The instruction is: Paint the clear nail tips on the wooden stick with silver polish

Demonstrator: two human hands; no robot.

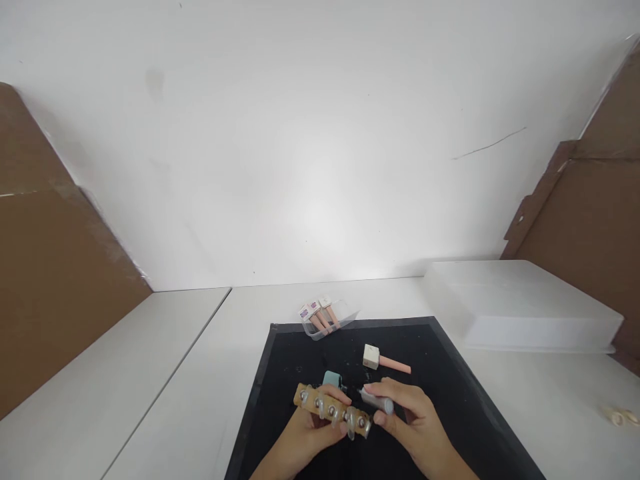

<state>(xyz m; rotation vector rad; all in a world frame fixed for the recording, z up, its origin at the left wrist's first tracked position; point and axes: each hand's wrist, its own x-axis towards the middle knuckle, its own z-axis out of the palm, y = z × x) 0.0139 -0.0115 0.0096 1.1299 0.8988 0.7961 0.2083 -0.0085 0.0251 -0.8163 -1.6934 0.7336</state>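
My left hand (313, 430) grips the light wooden strip of clear nail tips (333, 408), low over the black mat (450, 373). My right hand (415, 417) pinches a small grey brush cap (379, 402) at its right end. I think it is best to hold the strip level and stroke lightly.

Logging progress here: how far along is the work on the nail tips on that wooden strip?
Done: supplies are laid out on the black mat. In hand: the left hand holds the wooden strip while the right hand holds a grey applicator at its right end. Left: the tips all look clear, as far as I can tell; three bottles sit in the clear tray.
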